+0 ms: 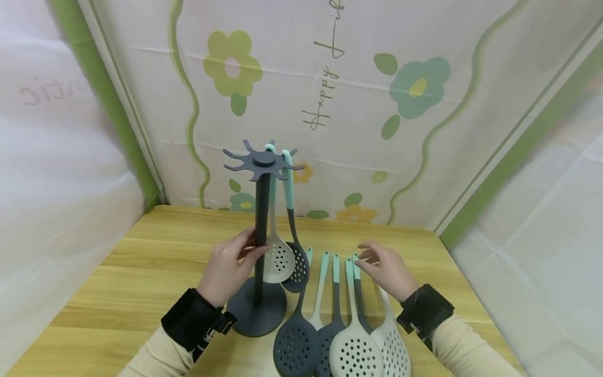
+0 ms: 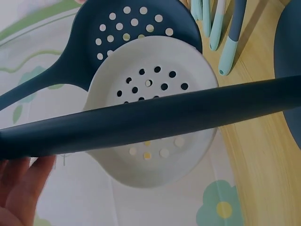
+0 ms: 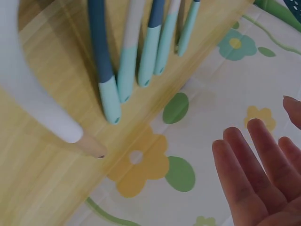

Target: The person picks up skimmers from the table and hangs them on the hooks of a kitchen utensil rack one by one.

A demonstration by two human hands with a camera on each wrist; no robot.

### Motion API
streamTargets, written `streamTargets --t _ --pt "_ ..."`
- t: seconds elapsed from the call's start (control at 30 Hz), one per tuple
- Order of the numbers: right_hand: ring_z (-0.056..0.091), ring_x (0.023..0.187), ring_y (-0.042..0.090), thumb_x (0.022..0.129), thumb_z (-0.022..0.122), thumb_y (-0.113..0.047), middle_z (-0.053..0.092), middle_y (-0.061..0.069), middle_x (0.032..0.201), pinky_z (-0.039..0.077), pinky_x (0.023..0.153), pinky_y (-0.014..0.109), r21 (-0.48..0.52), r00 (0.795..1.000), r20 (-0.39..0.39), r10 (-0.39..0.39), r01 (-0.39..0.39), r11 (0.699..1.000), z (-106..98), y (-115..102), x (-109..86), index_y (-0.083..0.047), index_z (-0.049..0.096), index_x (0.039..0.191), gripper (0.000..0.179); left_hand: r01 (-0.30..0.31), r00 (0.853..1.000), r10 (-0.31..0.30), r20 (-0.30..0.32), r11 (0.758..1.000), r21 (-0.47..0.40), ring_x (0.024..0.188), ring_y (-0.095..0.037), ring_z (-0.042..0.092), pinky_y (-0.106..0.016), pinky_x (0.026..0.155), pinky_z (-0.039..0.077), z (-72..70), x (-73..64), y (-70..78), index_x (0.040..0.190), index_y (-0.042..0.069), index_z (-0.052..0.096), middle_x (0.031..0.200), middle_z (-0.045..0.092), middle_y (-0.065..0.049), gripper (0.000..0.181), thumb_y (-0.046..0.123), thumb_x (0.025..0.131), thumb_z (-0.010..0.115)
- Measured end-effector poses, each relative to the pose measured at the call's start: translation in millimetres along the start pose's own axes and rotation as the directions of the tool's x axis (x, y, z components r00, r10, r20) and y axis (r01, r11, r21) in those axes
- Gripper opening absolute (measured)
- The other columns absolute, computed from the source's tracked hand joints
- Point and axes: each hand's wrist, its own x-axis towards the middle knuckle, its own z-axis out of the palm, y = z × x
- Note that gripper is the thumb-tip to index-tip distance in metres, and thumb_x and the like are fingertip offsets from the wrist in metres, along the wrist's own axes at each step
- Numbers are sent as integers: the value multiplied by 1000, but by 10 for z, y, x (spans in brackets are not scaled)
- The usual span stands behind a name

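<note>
My left hand (image 1: 228, 269) holds the pole of a dark utensil stand (image 1: 262, 209), thumb on one side and fingers on the other. From the stand's pronged top hang a white skimmer (image 1: 278, 264) and a dark skimmer (image 1: 300, 275), both with mint handles; in the left wrist view their heads overlap behind the pole. My right hand (image 1: 390, 269) is raised over the lying utensils' handles, fingers relaxed and apart, holding nothing. Below it lie a dark skimmer (image 1: 296, 343), a white skimmer (image 1: 356, 352) and a white slotted turner (image 1: 397, 348).
Further mint-ended handles (image 3: 110, 96) lie side by side on the wooden table (image 1: 155, 262), close to its back edge. The turner's handle ends in a brownish tip (image 3: 93, 145). White flower-printed cloth (image 1: 301, 104) stands behind the table and along both sides.
</note>
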Motion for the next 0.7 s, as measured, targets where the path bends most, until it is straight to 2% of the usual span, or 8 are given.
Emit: streamTargets --t 0.17,0.4,0.7 --pt "70 95 30 94 67 -24 73 14 106 59 83 50 -22 1000 -10 22 -23 1000 18 83 -21 2 63 130 45 -17 999 19 31 999 -45 88 -22 74 -34 72 63 8 -4 -9 116 -8 67 100 76 -12 29 6 91 68" --pt "69 94 30 93 67 -23 74 16 108 59 81 49 -32 998 -16 56 -56 998 10 158 -46 4 63 131 46 -69 997 70 19 996 -57 87 -24 75 -30 69 62 7 -21 -43 119 -10 68 101 77 -14 32 1 90 67" --pt "69 90 28 91 69 -21 74 16 104 59 78 49 -59 995 -6 97 -97 994 17 245 -122 7 63 130 48 -92 996 92 -7 995 -25 85 -22 75 -29 66 62 22 -21 -58 119 -8 69 99 77 -14 33 1 87 70"
